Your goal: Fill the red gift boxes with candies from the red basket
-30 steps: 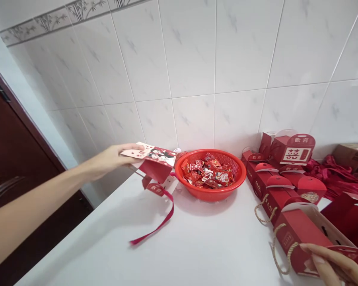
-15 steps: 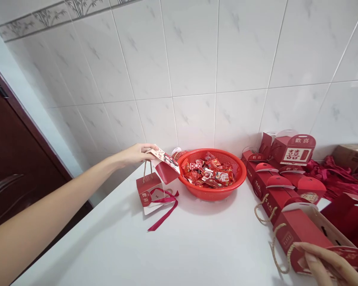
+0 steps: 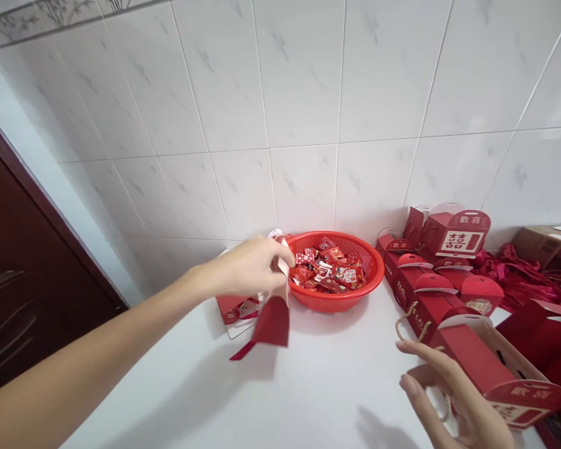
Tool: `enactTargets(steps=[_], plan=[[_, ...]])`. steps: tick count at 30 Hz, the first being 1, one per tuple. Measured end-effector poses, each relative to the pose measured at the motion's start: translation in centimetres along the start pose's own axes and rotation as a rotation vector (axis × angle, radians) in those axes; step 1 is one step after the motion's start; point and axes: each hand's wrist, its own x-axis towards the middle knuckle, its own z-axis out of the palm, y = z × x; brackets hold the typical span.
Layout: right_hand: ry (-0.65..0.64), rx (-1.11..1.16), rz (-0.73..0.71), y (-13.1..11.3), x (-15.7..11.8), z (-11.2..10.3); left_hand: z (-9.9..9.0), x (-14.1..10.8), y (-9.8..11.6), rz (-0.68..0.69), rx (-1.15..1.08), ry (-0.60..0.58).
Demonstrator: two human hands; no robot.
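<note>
Closed on a red and cream gift box [image 3: 273, 321], my left hand [image 3: 250, 265] holds it above the table, just left of the candy basket. The box hangs tilted, its red flap pointing down. Behind it, partly covered by my hand and the held box, another red box [image 3: 229, 312] with a dark red ribbon [image 3: 242, 353] lies on the table. My right hand [image 3: 453, 396] is in the air at the lower right, thumb and fingers apart, with nothing in it. Beside it sits an open red gift box [image 3: 479, 355] with a rope handle.
A red plastic basket [image 3: 331, 302] full of red-wrapped candies [image 3: 330, 268] stands near the tiled wall. Several red gift boxes [image 3: 418, 284] line the right side. Behind them are crimson fabric [image 3: 518, 280] and a cardboard box [image 3: 545, 246]. The white table [image 3: 327, 380] lies below.
My left hand has carried the gift box to the right and nearer, turning it. My right hand has come off the open box at the right and moved left, its fingers apart.
</note>
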Motion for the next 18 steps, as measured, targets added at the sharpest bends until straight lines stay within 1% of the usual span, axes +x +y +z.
enactTargets(steps=[2,4,7,9,10,12,15,16,18], plan=[[-0.061,0.061,0.012,-0.8,0.5,0.4,1.8,-0.6,2.1,0.16,0.036,0.034],[-0.106,0.105,0.044,-1.6,1.0,1.0,4.0,-0.9,3.8,0.277,0.076,0.087],[-0.124,0.146,0.045,-2.4,1.5,1.7,7.7,-0.6,5.3,0.427,0.034,0.171],[-0.11,0.145,0.045,-2.5,1.7,2.1,10.0,0.0,5.6,0.481,-0.081,0.21],[-0.104,0.141,0.048,-2.4,1.8,2.3,10.9,0.4,5.6,0.487,-0.154,0.21],[-0.102,0.147,0.031,-2.2,1.9,2.6,12.5,1.3,5.4,0.48,-0.304,0.169],[-0.087,0.201,-0.017,-1.6,1.7,3.0,14.0,2.2,5.1,0.534,-0.457,0.084],[-0.067,0.215,-0.015,-1.4,1.5,3.0,14.3,2.4,5.0,0.569,-0.482,0.068],[-0.002,0.229,0.035,-0.8,1.2,3.1,14.6,2.5,4.9,0.625,-0.516,0.045]])
